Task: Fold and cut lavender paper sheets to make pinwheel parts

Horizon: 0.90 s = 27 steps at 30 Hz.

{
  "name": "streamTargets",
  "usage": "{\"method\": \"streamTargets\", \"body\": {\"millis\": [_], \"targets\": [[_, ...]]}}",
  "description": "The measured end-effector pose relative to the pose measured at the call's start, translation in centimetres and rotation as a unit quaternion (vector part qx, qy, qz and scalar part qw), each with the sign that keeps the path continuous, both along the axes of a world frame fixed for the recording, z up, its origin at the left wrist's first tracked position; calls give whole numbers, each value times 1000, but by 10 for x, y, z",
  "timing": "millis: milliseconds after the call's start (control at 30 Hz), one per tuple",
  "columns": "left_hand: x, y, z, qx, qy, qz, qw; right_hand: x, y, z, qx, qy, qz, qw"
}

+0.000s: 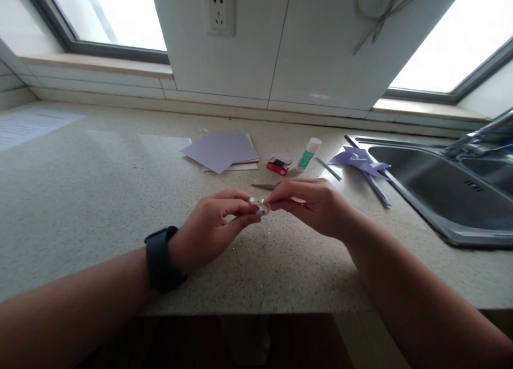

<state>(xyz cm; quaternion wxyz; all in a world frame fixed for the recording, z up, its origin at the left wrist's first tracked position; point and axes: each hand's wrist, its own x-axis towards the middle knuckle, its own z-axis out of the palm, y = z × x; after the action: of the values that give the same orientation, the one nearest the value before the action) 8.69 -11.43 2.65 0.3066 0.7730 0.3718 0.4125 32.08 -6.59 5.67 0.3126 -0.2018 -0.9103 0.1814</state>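
Note:
Between my hands, above the counter, is a small roll of clear tape (263, 205), held on edge. My left hand (218, 219), with a dark watch (161, 259) on the wrist, is closed around its left side. The fingers of my right hand (310, 203) pinch at the right edge of the roll; whether they grip a loose end of tape cannot be made out. Behind my right hand lies a pair of scissors (263, 186). Its blades point left, and its red handle is mostly hidden by the hand.
Beyond the hands are a stack of purple paper (218, 150), a small red box (279, 164), an upright glue stick (308, 154) and a thin green strip (328, 168). A purple paper pinwheel (360, 163) lies beside the steel sink (425, 219). At far left lies a printed sheet (32, 124).

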Motion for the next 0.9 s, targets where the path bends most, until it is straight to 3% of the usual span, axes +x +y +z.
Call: {"method": "streamTargets", "body": {"millis": [467,700,900], "targets": [[2,2,-1,-22,9,-40,999,-3,-7,4,138,-87,6,986],[2,7,3,-134,-85,-33,987,-1,-6,6,115,-36,5,993],[0,13,-1,-271,-215,-33,938,0,-4,4,78,16,-32,996]]}}
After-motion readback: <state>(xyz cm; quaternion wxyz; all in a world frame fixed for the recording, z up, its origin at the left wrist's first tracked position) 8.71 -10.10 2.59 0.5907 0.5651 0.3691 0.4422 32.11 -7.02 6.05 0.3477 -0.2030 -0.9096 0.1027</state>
